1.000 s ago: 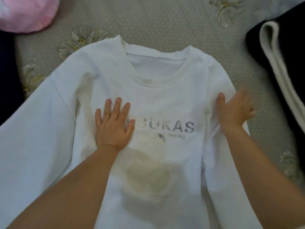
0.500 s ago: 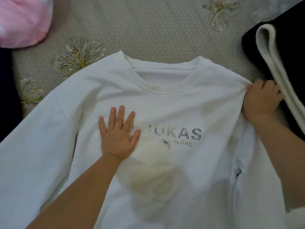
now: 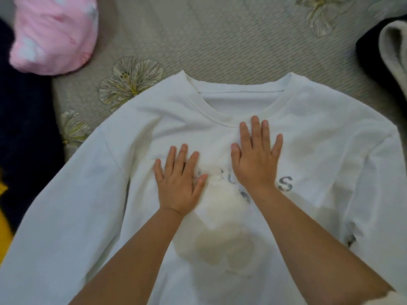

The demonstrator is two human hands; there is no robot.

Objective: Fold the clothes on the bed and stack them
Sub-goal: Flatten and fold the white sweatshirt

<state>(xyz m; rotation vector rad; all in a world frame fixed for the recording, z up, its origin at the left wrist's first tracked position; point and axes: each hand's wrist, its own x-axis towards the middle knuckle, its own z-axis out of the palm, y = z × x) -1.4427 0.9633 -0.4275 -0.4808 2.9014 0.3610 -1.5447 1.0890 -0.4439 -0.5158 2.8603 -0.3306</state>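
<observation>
A white long-sleeved sweatshirt [image 3: 319,155] lies face up on the bed, collar away from me, sleeves spread to both sides. It has grey lettering and a pale furry patch on the chest. My left hand [image 3: 179,183] lies flat on the chest, fingers straight and spread, left of the lettering. My right hand [image 3: 256,155] presses flat just below the collar, covering part of the lettering. Neither hand grips the cloth.
The grey bedspread [image 3: 220,40] with flower patterns runs beyond the collar. A pink bundle [image 3: 52,34] sits at the top left, dark fabric [image 3: 24,139] along the left edge. A dark garment with a cream band [image 3: 394,47] lies at the top right.
My right hand let go of the sweatshirt's right shoulder and moved left onto the chest, now flat. The right shoulder lies spread out. My left hand stayed flat on the chest.
</observation>
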